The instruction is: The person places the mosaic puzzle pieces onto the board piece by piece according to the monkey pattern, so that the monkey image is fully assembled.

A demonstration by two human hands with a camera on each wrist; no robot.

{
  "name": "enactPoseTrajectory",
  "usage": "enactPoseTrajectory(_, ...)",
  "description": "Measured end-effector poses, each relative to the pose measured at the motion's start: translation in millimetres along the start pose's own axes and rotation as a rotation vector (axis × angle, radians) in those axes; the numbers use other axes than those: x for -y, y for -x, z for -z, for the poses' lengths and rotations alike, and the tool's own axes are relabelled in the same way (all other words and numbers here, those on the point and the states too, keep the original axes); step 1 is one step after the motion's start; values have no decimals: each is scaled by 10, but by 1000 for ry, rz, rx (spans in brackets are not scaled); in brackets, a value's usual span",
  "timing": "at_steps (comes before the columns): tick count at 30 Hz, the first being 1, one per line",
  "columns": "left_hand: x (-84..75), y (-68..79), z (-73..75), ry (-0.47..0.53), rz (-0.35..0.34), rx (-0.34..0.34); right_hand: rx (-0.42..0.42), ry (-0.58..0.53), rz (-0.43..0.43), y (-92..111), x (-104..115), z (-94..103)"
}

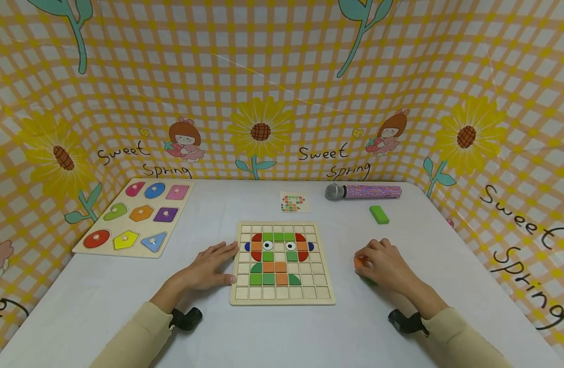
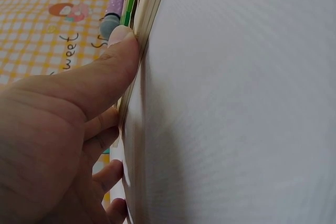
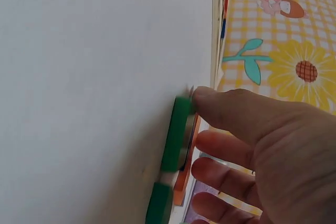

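Head view with both wrist views, one moment at a white table (image 1: 282, 337). The landmark is the square wooden grid board (image 1: 282, 264), which lies flat at the table's centre and carries a partly filled mosaic of green, orange and red tiles with two round eyes.

The left hand (image 1: 208, 269) rests flat against the board's left edge, fingers straight and slightly spread. The left wrist view shows the thumb (image 2: 113, 61) pressed along that edge, steadying the board and gripping nothing.

The right hand (image 1: 384, 264) lies on the table well to the right of the board, its fingers curled over a small cluster of loose pieces. The right wrist view shows the thumb (image 3: 231, 109) on a flat green wooden tile (image 3: 176, 135), with a thin orange tile (image 3: 185, 179) just behind it and a second green tile (image 3: 159, 203) beside it; the thumb and fingers appear to pinch the first green tile by its edges.

Judged from their look, the tiles are light, stiff and smooth-faced. They are unlikely to break but may slip, so opposite thin edges offer the surest hold.

Behind the board lie a small pattern card (image 1: 293, 202), a glittery purple toy microphone (image 1: 363, 191) and a green rectangular block (image 1: 379, 214). To the board's far left lies a wooden shape puzzle with coloured knobbed pieces (image 1: 135, 217).
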State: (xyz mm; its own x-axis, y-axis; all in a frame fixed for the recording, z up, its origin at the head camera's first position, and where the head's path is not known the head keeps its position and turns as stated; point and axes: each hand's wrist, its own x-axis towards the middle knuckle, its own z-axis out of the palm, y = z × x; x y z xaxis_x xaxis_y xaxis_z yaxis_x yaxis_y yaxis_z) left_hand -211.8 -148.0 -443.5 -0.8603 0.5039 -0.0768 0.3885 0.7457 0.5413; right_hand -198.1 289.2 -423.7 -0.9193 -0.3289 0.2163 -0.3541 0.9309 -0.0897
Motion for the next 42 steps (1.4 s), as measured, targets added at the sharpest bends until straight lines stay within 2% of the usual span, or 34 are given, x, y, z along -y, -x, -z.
enactPoseTrajectory(8,-4,7,11,1,-7,3,24,-16,-12,33,-53,20)
enactPoseTrajectory(25,-7,4,17,-2,-9,4,0,-21,11,26,-7,23)
enactPoseTrajectory(33,-1,6,14,5,-4,6,-30,-48,61,-68,310,25)
enactPoseTrajectory(42,15,-3,9,5,-10,3,-42,-93,207,-206,840,-35)
